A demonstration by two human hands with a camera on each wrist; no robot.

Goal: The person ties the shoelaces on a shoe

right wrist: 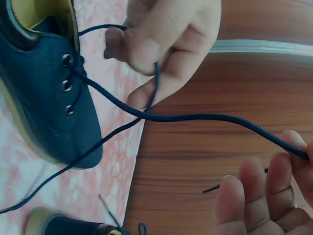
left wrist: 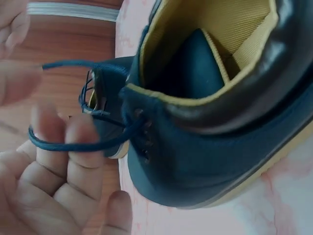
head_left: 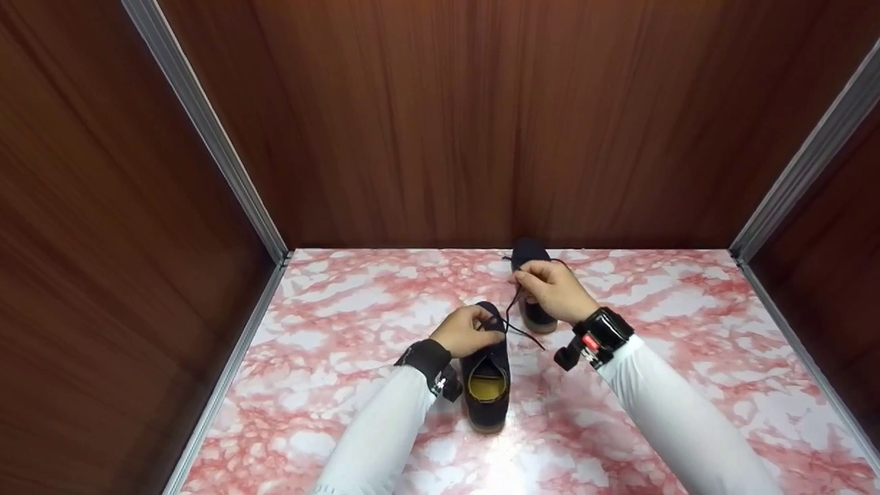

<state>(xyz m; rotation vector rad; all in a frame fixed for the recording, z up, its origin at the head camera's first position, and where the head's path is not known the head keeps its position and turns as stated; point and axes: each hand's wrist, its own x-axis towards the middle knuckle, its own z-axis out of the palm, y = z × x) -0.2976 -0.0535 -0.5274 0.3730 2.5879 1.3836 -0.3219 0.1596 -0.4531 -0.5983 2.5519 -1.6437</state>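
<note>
**Left hand (head_left: 462, 333) and right hand (head_left: 555, 292) each grasp a strand of a thin, dark blue cord lace (right wrist: 195, 117)**

The lace belongs to a dark navy low shoe with a yellow lining and a pale tan sole (head_left: 487, 418), which stands upright on a glossy pink-and-white marbled surface (head_left: 330, 364), its toe pointing away from the person. The left hand is just over the front of this shoe, thumb and fingers pinching one strand; the right hand, farther forward and to the right, pinches the other. In the right wrist view the two strands cross between the hands, above the marbled surface, and one loose end trails away past the shoe's toe. Metal-rimmed eyelets (right wrist: 67, 85) show along the shoe's side.

A second dark navy shoe of the same kind (head_left: 528, 250) stands farther off to the right — partly hidden behind the right hand — near an upright reddish-brown wood-grain panel (head_left: 426, 137). Both arms wear white sleeves (head_left: 677, 405), and each wrist carries a black strap with a small device (head_left: 608, 328).
</note>
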